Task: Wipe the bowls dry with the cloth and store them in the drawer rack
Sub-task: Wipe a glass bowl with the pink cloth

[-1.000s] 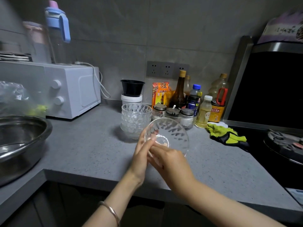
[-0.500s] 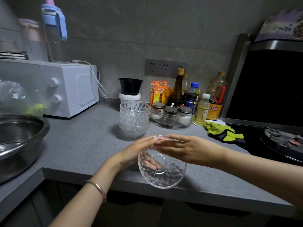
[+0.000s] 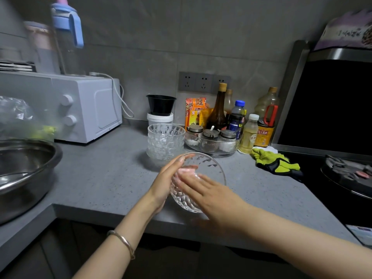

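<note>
A clear faceted glass bowl point(image 3: 211, 168) is held tilted above the front of the grey counter point(image 3: 104, 178), its mouth turned towards me. My left hand point(image 3: 164, 183) grips it from the left, thumb on the rim and fingertips showing pink through the glass. My right hand point(image 3: 213, 198) reaches in from the right, its straight fingers lying against the bowl's inside. Just behind, a stack of several matching glass bowls point(image 3: 166, 141) stands on the counter. No cloth and no drawer rack are in view.
A large steel basin point(image 3: 24, 174) sits at the left, a white microwave point(image 3: 88, 109) behind it. Bottles and a tray of spice jars point(image 3: 211, 141) line the back wall. Yellow-green gloves point(image 3: 275, 162) lie beside the black stove point(image 3: 346, 174) at the right.
The bowl has tipped from mouth-up to mouth towards me. My right hand moved from above the rim down to the right, and its fingers now lie inside the bowl.
</note>
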Tool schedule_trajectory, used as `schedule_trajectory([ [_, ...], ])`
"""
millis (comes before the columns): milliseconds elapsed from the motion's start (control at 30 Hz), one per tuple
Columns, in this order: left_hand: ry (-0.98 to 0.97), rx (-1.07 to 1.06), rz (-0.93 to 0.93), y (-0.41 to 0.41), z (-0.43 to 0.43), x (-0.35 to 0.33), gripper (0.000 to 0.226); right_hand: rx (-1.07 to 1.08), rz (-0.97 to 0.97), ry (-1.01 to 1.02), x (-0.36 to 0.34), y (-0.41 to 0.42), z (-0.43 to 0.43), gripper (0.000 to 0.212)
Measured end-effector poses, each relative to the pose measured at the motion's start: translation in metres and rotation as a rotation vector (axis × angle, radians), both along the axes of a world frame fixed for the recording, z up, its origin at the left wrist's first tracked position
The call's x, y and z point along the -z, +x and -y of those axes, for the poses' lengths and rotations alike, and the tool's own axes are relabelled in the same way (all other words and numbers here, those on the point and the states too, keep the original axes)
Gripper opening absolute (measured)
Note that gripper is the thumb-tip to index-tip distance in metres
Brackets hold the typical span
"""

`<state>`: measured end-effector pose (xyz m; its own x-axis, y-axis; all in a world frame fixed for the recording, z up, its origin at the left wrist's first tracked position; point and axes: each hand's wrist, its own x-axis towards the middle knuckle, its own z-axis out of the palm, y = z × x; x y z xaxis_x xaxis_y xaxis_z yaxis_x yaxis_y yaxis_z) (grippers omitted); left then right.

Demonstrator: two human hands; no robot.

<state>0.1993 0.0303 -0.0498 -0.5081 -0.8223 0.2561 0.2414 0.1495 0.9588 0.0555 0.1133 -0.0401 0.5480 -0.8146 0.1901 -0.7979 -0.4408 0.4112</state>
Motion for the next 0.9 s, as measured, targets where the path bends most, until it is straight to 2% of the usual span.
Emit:
schedule_trajectory([
  [67,0.007,-0.013,-0.015,0.002,0.001,-0.002,0.033,0.152,-0.044,-0.051,-0.005,-0.005,0.003,0.095],
  [133,0.011,-0.063,-0.033,0.006,0.004,-0.005,0.032,0.248,-0.022,-0.035,-0.011,0.004,-0.004,0.090],
  [233,0.009,-0.092,-0.021,0.006,0.006,-0.004,0.029,0.152,0.032,0.067,-0.002,0.009,-0.006,0.068],
  [300,0.032,-0.057,-0.010,0.003,0.003,-0.001,0.029,0.070,0.201,0.097,0.003,0.016,-0.008,0.063],
  [333,0.042,-0.037,-0.007,0.002,0.001,-0.002,0.029,0.027,0.282,0.086,0.007,0.017,-0.006,0.065],
  [367,0.039,-0.031,-0.005,0.002,0.001,-0.003,0.029,0.008,0.267,0.064,0.009,0.015,-0.003,0.069],
  [433,0.028,-0.030,-0.022,0.002,0.002,-0.008,0.030,0.070,0.174,-0.044,0.007,0.009,0.007,0.082],
  [500,0.027,-0.032,-0.022,0.003,0.003,-0.012,0.032,0.192,0.102,-0.065,-0.001,0.003,0.009,0.084],
  [600,0.010,-0.024,0.020,0.005,0.003,-0.011,0.030,0.243,0.092,-0.034,-0.009,0.004,0.003,0.062],
  [700,0.029,0.013,0.060,0.002,0.006,-0.003,0.037,0.154,0.149,0.047,-0.006,0.003,0.000,0.033],
  [833,-0.015,0.020,0.105,-0.002,0.007,0.000,0.044,0.043,0.309,0.024,-0.006,-0.007,-0.002,0.025],
  [900,-0.174,-0.069,0.147,-0.001,0.006,-0.002,0.043,-0.004,0.343,-0.015,-0.007,-0.012,-0.002,0.027],
])
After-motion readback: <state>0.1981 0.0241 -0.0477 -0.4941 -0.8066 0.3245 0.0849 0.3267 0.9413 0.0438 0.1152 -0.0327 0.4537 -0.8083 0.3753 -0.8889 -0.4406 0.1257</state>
